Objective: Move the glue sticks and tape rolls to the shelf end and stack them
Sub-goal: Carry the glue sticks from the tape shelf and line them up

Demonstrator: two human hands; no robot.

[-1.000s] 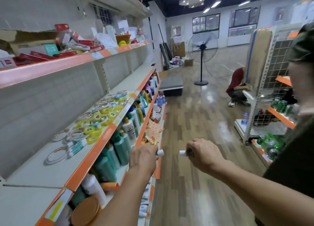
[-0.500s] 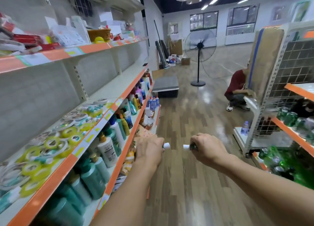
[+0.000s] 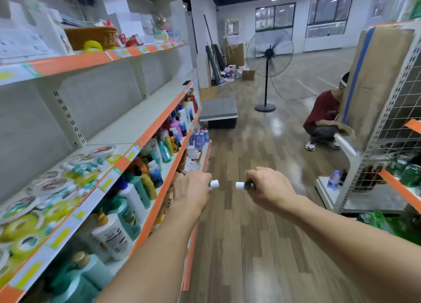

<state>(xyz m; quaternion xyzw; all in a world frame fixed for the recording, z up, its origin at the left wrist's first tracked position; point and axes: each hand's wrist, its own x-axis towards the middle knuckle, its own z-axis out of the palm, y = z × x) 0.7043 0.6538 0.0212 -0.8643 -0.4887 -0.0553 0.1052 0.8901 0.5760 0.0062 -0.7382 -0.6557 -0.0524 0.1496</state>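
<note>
Holding one small glue stick in each fist, the person stands in the aisle with both arms out. The left hand (image 3: 193, 190) is curled round a green glue stick with a white cap (image 3: 214, 184), and the right hand (image 3: 268, 189) is curled round another green and white glue stick (image 3: 241, 185). The two caps point at each other with a gap between them, out past the front edge of the long grey shelf with the orange lip (image 3: 127, 125). So these two sticks are picked up but not put down yet. A lot is left, I think: many yellow and clear tape rolls (image 3: 34, 220) and more little glue sticks (image 3: 79, 168) lie in a heap on the near part of that shelf. Further along, the same shelf is bare up to its far end, and that looks like the place to stack them. Under it stand plastic bottles (image 3: 145, 184) in rows. In the aisle ahead sits a low grey box (image 3: 219, 116), which could be in the way when walking. Beyond it a person in a red top (image 3: 323, 118) squats by a wire rack (image 3: 391, 111), and a tall black fan (image 3: 269, 52) stands far back.
</note>
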